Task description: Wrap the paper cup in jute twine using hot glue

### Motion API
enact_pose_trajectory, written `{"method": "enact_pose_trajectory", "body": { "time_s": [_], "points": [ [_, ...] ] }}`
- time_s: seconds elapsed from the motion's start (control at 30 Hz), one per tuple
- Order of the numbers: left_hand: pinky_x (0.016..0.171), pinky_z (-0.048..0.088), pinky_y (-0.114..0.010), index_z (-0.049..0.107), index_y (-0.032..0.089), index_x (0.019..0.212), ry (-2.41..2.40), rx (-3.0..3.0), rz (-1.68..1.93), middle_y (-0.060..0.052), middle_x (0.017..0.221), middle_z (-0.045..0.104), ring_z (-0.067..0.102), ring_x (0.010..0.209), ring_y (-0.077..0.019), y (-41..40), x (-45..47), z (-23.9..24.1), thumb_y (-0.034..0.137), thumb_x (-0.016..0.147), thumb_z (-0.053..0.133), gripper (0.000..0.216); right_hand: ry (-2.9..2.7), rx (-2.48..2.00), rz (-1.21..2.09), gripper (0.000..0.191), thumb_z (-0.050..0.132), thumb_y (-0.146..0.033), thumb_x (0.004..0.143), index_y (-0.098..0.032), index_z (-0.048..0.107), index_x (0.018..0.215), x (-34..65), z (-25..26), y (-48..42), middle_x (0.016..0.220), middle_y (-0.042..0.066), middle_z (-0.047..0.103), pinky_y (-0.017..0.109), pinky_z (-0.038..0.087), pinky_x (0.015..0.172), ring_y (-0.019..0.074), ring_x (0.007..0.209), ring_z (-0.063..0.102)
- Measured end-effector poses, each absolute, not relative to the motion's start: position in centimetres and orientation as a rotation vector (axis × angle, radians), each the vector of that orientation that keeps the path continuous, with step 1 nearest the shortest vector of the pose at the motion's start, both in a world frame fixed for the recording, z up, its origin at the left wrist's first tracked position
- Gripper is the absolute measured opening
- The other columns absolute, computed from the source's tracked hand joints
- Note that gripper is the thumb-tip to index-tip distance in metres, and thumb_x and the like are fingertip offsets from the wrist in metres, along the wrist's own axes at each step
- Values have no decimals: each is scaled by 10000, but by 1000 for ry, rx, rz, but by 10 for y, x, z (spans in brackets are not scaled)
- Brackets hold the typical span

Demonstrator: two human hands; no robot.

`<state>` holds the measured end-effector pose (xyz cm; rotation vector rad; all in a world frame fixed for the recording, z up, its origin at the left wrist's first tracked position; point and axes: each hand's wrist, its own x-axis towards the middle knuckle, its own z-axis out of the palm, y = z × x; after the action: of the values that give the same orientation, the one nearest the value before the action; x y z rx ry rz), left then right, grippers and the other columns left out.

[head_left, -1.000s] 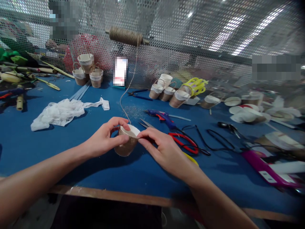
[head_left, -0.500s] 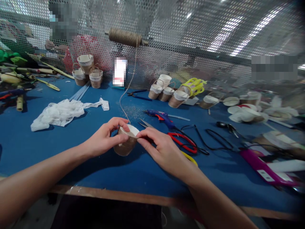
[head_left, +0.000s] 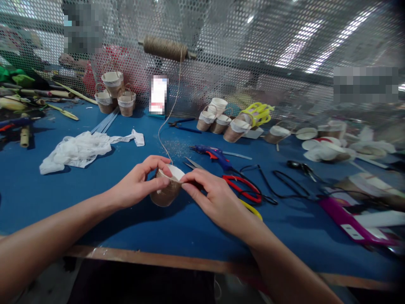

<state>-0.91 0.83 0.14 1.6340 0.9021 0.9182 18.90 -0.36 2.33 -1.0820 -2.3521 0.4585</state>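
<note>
Left hand: The left hand (head_left: 139,185) is closed on a small cup (head_left: 165,193), with the thumb laid across the near side and the fingers curled over the far rim.
Right hand: The right hand (head_left: 218,202) is brought up against the cup's right side, and its thumb and forefinger are pinched together at the rim.
Cup: The cup is held tilted between the two hands, just above a blue table (head_left: 95,202). Its outside is wrapped in brown twine and its white inside is turned upward.
Twine: A thin strand (head_left: 173,105) is led from the cup's rim, up and away from the hands, to a spool (head_left: 164,47) mounted on a mesh screen (head_left: 268,38).
Just beyond the right hand: Small scissors (head_left: 193,164) and a blue glue gun (head_left: 213,153) are laid on the table.
Right of the right hand: Red-handled scissors (head_left: 245,188) are laid close beside the knuckles.
Left of the left hand: A crumpled white cloth (head_left: 76,150) is spread well apart from the hand.
Far beyond the hands: A cluster of wrapped cups (head_left: 221,122) is set by the screen, and three handled baskets (head_left: 115,93) are stacked further left.
Behind the screen: Another person is seen only as a blur.
</note>
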Motion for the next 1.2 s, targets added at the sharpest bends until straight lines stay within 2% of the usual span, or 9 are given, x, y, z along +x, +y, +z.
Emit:
{"method": "enact_pose_trajectory", "body": {
  "time_s": [0.4, 0.6, 0.7, 0.9, 1.03, 1.2],
  "points": [
    [941, 321, -424, 540, 171, 842, 904, 1721, 898, -112, 1204, 452, 458, 1099, -256, 9, -10, 1, 270, 761, 550, 129, -2358, -1078, 452, 94, 472, -173, 872, -180, 562, 845, 190, 23, -4, 791, 12, 588, 256, 438, 661, 119, 719, 541],
    [979, 295, -453, 549, 187, 891, 997, 2059, 960, -113, 1206, 438, 370, 1184, -275, 9, -11, 4, 281, 692, 661, 247, -2364, -1077, 426, 94, 477, -148, 862, -171, 568, 853, 187, 25, -6, 800, 15, 593, 259, 445, 685, 118, 738, 551],
    [995, 282, -466, 551, 185, 820, 955, 2228, 983, -101, 1125, 506, 368, 1188, -274, 9, -9, 7, 269, 687, 676, 201, -2384, -1078, 410, 108, 468, -147, 867, -164, 574, 863, 185, 27, -8, 825, 32, 600, 272, 450, 705, 128, 769, 558],
    [927, 365, -427, 533, 169, 671, 870, 2369, 985, -70, 852, 592, 474, 1060, -247, 8, -7, 10, 215, 727, 639, 128, -2401, -1026, 427, 117, 470, -148, 871, -161, 586, 875, 183, 29, -10, 844, 41, 609, 258, 451, 715, 125, 783, 569],
    [900, 388, -403, 529, 164, 658, 859, 2185, 962, -67, 829, 597, 494, 1043, -240, 9, -9, 10, 210, 740, 627, 136, -2347, -998, 428, 145, 474, -140, 865, -156, 578, 965, 185, 31, -11, 905, 44, 626, 249, 446, 738, 124, 825, 578],
    [933, 364, -405, 508, 162, 619, 844, 1903, 908, -57, 805, 598, 486, 1064, -237, 9, -10, 13, 203, 726, 636, 172, -2238, -1102, 482, 83, 502, -167, 843, -174, 564, 897, 186, 35, -14, 792, 4, 622, 222, 448, 603, 100, 659, 553]
  ]
}}
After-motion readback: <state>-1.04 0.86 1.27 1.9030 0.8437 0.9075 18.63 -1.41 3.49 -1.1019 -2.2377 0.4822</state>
